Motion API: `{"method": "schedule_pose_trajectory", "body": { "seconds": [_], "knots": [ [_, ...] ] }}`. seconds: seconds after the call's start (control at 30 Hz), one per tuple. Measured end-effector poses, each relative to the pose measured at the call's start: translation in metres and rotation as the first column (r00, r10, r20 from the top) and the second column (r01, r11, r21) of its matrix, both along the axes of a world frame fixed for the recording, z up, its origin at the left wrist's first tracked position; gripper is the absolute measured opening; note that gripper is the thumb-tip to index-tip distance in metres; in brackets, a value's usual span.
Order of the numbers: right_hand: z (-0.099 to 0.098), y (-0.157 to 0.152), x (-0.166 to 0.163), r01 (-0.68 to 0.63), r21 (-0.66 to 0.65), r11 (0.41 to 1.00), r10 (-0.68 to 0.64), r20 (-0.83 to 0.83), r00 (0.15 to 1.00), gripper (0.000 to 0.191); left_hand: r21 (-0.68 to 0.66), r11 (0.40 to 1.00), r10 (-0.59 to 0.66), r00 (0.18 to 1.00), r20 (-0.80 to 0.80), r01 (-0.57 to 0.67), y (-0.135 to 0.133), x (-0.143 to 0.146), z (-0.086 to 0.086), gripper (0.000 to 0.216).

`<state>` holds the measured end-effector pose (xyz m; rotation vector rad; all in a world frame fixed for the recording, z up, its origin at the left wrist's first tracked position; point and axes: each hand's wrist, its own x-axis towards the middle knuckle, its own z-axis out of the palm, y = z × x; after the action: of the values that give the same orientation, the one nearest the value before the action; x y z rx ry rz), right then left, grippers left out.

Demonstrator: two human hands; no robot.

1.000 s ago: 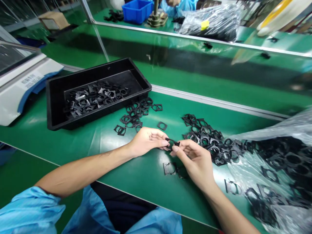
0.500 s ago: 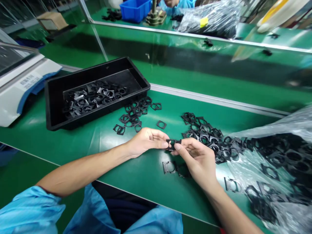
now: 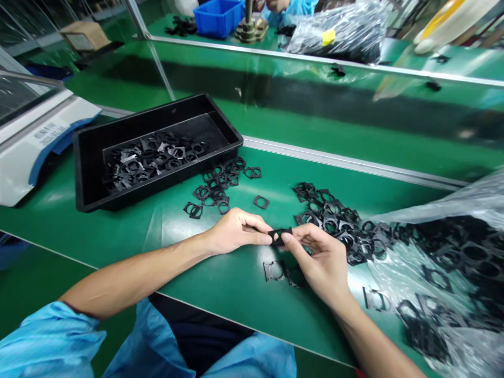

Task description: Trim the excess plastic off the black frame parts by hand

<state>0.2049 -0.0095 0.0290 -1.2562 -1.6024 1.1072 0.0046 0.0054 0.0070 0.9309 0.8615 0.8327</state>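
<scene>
Both hands pinch one small black plastic frame with a round hole, held just above the green table. My left hand grips its left edge between thumb and fingers. On its right edge, the thumb and fingers of my right hand are closed. Below the hands lies a flat square frame, with another dark piece partly hidden by my right hand. A single ring-holed frame rests beyond my fingers. To the right of it spreads a heap of black frames.
A black bin holding many similar frames stands at the back left, with a loose pile beside it. Clear plastic bags with black parts lie at right. Behind a transparent divider are a blue box and a person's hand.
The held frame has tilted slightly between my fingers, and its hole looks narrower. Both hands stay in nearly the same place.
</scene>
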Motion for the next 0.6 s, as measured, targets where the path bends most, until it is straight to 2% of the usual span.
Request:
{"method": "schedule_pose_trajectory", "body": {
  "seconds": [0.1, 0.3, 0.43, 0.6],
  "knots": [
    [0.001, 0.001, -0.001, -0.009, -0.052, 0.999, 0.008, -0.029, 1.000, 0.030, 0.012, 1.000, -0.018, 1.000, 0.007, 0.018, 0.000, -0.001, -0.001, 0.027],
    [0.007, 0.003, -0.002, -0.046, -0.166, 0.985, 0.019, -0.161, 0.987, 0.039, -0.052, 0.997, -0.046, 0.998, 0.046, 0.048, 0.001, -0.001, 0.001, 0.040],
    [0.007, 0.001, -0.002, -0.021, -0.134, 0.991, 0.000, -0.153, 0.988, 0.038, -0.001, 1.000, 0.024, 0.999, 0.034, -0.024, -0.002, 0.004, 0.002, 0.044],
    [0.001, 0.001, -0.002, 0.028, -0.018, 0.999, -0.028, -0.046, 0.999, 0.032, 0.101, 0.989, 0.106, 0.994, -0.003, -0.105, -0.005, 0.009, 0.000, 0.041]
  ]
}}
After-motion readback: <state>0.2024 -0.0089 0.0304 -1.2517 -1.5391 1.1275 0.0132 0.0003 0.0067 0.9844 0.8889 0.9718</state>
